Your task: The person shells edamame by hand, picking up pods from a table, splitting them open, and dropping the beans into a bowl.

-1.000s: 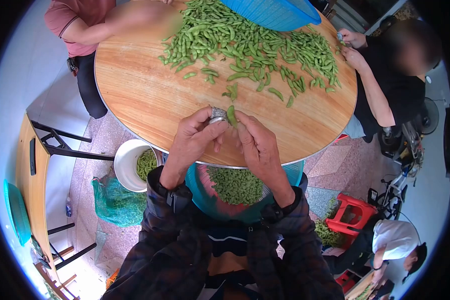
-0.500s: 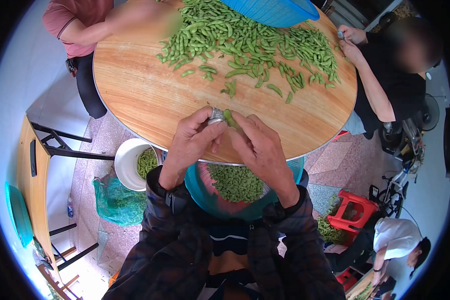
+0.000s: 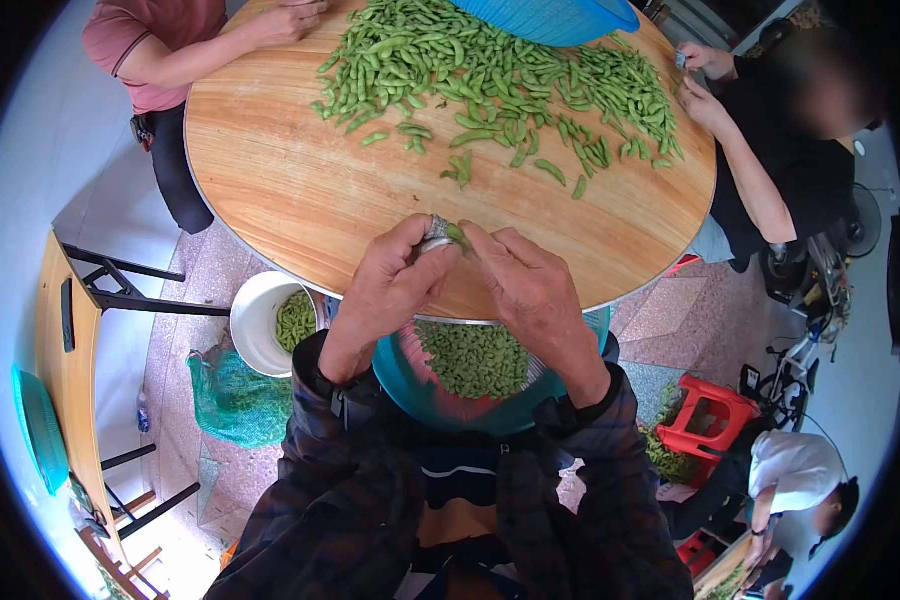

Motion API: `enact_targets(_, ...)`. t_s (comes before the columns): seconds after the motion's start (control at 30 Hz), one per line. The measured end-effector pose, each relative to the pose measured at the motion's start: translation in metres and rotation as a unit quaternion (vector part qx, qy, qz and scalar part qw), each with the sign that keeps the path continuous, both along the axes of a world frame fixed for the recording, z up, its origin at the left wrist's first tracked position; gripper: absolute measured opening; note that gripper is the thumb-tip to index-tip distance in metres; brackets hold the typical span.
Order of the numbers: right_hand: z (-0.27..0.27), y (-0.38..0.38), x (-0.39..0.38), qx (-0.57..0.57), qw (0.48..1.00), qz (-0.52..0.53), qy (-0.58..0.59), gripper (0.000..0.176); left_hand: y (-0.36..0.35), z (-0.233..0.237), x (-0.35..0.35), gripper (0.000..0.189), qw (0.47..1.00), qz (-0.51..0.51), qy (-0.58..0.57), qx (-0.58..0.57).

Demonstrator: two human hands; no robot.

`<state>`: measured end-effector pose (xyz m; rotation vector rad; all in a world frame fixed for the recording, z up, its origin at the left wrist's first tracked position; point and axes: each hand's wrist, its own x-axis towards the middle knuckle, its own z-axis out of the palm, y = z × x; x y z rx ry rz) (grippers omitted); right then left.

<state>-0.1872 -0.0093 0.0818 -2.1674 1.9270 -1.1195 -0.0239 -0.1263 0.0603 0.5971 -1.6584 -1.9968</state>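
Observation:
A green edamame pod (image 3: 456, 234) is pinched between my two hands over the table's near edge. My left hand (image 3: 395, 275) is closed on one end, with silvery wrapping on its thumb and forefinger. At the pod's other end, my right hand (image 3: 530, 285) has its thumb and forefinger pressed together. Most of the pod is hidden by fingers. Below my hands, a teal basket (image 3: 390, 365) rests at my lap, holding shelled green beans (image 3: 475, 362). A large heap of pods (image 3: 490, 75) covers the far part of the round wooden table (image 3: 300, 190).
A blue basket (image 3: 560, 20) stands at the table's far side. Co-workers' hands are at the far left and right edges. On the floor are a white bucket (image 3: 255, 330) with pods, a green mesh bag (image 3: 235, 400) and a red stool (image 3: 705, 420).
My hands have drawn closer together, and less of the pod shows between them. The far-left co-worker's hands now rest at the table edge.

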Motion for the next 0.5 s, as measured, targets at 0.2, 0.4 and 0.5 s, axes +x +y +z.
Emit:
enact_targets(0.2, -0.008, -0.003, 0.003, -0.008, 0.995, 0.029, -0.098, 0.041, -0.001, 0.007, 0.004, 0.006, 0.993, -0.024, 0.049, 0.108)
enact_targets(0.4, -0.010, 0.008, 0.006, 0.101, 0.933, 0.028, -0.343, 0.032, 0.006, 0.005, 0.002, 0.005, 0.992, -0.019, 0.055, 0.113)
enact_targets(0.5, -0.008, 0.008, 0.005, 0.142, 0.892, 0.027, -0.428, 0.032, 0.007, 0.004, 0.000, 0.005, 0.997, -0.011, 0.023, 0.077)
